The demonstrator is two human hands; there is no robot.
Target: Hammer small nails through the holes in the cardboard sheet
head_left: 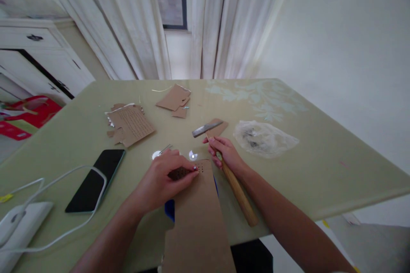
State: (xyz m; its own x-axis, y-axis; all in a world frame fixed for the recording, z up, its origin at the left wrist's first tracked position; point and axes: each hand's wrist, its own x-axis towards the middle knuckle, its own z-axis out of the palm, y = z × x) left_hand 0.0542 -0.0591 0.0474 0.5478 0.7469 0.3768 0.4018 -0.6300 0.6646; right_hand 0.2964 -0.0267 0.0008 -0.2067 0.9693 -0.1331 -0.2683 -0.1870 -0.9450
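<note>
My right hand (224, 151) is wrapped around a hammer (237, 190) near its head; the wooden handle slants back toward me and the metal head points left. A long cardboard piece (198, 222) with rows of small holes at its far end lies in front of me, over something blue (169, 210). On that holed end, my left hand (166, 175) pinches thumb and forefinger together. Whatever is between the fingertips is too small to make out. Just beyond the left hand are thin metal pins (165, 149) and a small round white piece (156, 154).
Holed cardboard (131, 124) and more cardboard scraps (174, 98) lie farther back. A clear plastic bag (264, 138) with dark bits sits right of the hammer. At left are a phone (96, 181), a white power strip (25, 230) and a looping white cable (75, 224).
</note>
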